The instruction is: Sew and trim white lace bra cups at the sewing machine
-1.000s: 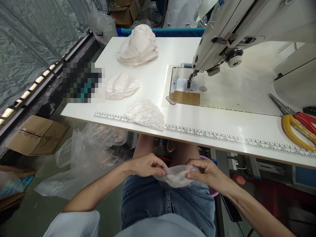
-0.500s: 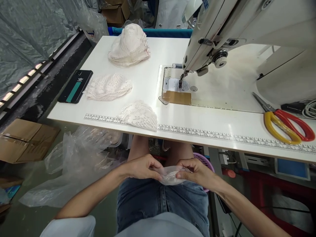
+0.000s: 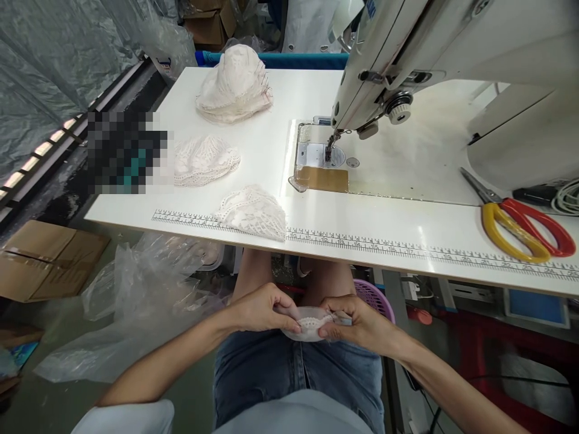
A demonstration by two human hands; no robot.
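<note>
Looking down from the head camera: both hands work in the lap, below the near edge of the white table [image 3: 398, 226]. The left hand [image 3: 265, 308] and right hand [image 3: 357, 322] each pinch one end of a small lace-trimmed piece [image 3: 310, 325] of sheer pale fabric. Thumb and forefinger of each hand are clamped on its lace edge, and the other fingers curl in beneath. The piece sits between the two hands, just above the blue jeans [image 3: 294, 374].

On the table, a flat lace piece [image 3: 253, 212] lies at the near edge, overlapping the printed ruler [image 3: 407, 247] that runs along that edge. A second lace piece [image 3: 205, 160] lies farther off to the left, beside a blurred patch. A domed stack of pale pieces [image 3: 235, 87] sits at the far left. A white sewing machine [image 3: 452, 54] occupies the far right, its needle [image 3: 330, 150] over the metal plate. Scissors [image 3: 520, 226] with red and yellow handles lie at the right, just beyond the ruler.

Below the table, a crumpled clear plastic bag [image 3: 136, 301] lies at the left, with a flattened cardboard box [image 3: 45, 265] farther left. A purple basket [image 3: 375, 295] shows just beyond the right hand.
</note>
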